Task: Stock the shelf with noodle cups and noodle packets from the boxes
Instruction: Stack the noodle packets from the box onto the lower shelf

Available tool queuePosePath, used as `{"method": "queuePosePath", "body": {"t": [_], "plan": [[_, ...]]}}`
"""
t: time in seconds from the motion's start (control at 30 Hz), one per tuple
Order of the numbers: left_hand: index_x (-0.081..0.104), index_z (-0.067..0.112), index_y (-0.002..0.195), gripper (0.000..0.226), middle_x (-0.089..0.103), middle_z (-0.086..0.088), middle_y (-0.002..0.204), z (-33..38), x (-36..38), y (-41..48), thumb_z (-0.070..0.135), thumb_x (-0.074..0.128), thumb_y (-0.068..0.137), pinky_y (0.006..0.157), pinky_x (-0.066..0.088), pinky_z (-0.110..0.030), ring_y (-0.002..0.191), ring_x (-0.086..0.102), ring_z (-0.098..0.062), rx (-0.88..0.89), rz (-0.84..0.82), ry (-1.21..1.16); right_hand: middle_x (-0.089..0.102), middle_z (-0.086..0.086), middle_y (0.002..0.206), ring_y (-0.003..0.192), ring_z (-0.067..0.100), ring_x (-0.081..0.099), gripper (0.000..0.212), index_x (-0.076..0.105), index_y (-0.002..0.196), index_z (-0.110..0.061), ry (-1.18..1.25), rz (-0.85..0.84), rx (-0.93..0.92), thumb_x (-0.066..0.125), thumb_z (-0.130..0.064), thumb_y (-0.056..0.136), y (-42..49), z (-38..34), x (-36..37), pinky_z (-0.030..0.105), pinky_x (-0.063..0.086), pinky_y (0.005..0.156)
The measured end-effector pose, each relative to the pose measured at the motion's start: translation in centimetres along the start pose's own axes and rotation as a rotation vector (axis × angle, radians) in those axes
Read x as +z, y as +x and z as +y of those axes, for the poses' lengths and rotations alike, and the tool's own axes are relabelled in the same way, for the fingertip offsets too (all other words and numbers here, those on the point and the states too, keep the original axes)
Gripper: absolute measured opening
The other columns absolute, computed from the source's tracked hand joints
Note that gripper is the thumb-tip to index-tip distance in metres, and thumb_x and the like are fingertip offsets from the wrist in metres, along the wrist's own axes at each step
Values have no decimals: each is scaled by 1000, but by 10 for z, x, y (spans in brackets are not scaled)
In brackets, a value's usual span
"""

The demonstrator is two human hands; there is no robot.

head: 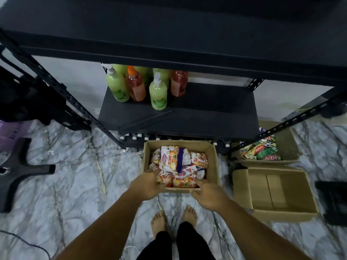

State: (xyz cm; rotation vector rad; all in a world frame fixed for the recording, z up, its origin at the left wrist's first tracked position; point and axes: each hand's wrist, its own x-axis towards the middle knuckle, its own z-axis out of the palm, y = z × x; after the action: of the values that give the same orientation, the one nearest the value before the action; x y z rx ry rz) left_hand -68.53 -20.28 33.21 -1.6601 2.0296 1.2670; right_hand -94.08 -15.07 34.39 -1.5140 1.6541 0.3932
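Observation:
An open cardboard box (213, 166) stands on the floor in front of the black shelf (206, 109), filled with several orange-and-white noodle packets (174, 160). My left hand (148, 184) reaches over the box's near left corner, with its fingers and thumb pinching a packet (165, 178) at the front of the pile. My right hand (208, 194) is at the near right rim, fingers stretched out, the index fingertip touching a front packet (185, 182). No noodle cups are in view.
Green and orange bottles (120, 85) stand at the left of the lower shelf board. To the right lie an empty cardboard box (272, 190) and a box of mixed packaged goods (262, 151). A black chair base (18, 166) is at left. My bare feet (159, 220) stand on marble floor.

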Motion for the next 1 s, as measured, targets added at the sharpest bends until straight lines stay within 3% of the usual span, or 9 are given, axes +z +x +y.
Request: {"method": "queuePosePath", "body": {"t": [0.23,0.4,0.53,0.67,0.8,0.9,0.93,1.0], "plan": [[44,24,151,61,54,-5,147,-43,51,100,49,60,97,100,46,-30,128,56,-27,-87,6,-115,40,-2,160,145,19,39,64,36,157,-24,93,-27,27,50,-53,101,119,48,44,30,35,116],[43,24,151,57,58,-7,145,-95,102,196,43,60,101,99,44,-28,127,58,-27,-128,44,-236,49,-3,153,136,19,49,64,38,156,-27,62,-26,14,50,-57,100,216,86,92,27,41,103],[34,27,156,62,52,-5,148,-119,140,263,47,56,102,100,44,-32,130,55,-29,-222,104,-411,39,-1,160,144,19,41,64,36,157,-27,88,-8,5,52,-53,101,282,108,125,30,40,112],[29,23,160,77,50,-2,152,-140,171,315,54,62,97,108,45,-38,136,51,-24,-225,165,-582,43,3,159,144,21,41,67,39,156,-23,108,45,-15,56,-52,99,333,129,153,37,39,115],[35,20,152,67,59,9,130,-141,187,347,48,63,99,93,47,-25,118,57,-12,-252,238,-742,41,4,159,145,24,38,71,40,155,-20,176,148,-31,63,-51,95,366,135,173,43,38,116],[48,21,132,48,63,14,110,-144,190,360,43,70,95,62,43,-4,97,62,-5,-279,257,-778,36,-1,162,148,20,32,80,31,159,-23,365,208,-45,66,-53,93,376,129,179,40,34,118],[55,19,127,45,66,14,107,-145,191,365,41,74,93,59,44,-5,97,66,-5,-270,266,-805,33,-4,163,149,17,30,83,27,160,-25,440,213,-53,67,-52,93,377,126,178,36,32,118],[64,19,122,36,73,11,104,-144,192,369,34,77,92,67,52,-10,98,71,-6,-236,273,-849,26,-11,165,150,11,26,87,19,162,-32,591,197,-71,69,-49,93,377,119,172,30,29,118]]}}
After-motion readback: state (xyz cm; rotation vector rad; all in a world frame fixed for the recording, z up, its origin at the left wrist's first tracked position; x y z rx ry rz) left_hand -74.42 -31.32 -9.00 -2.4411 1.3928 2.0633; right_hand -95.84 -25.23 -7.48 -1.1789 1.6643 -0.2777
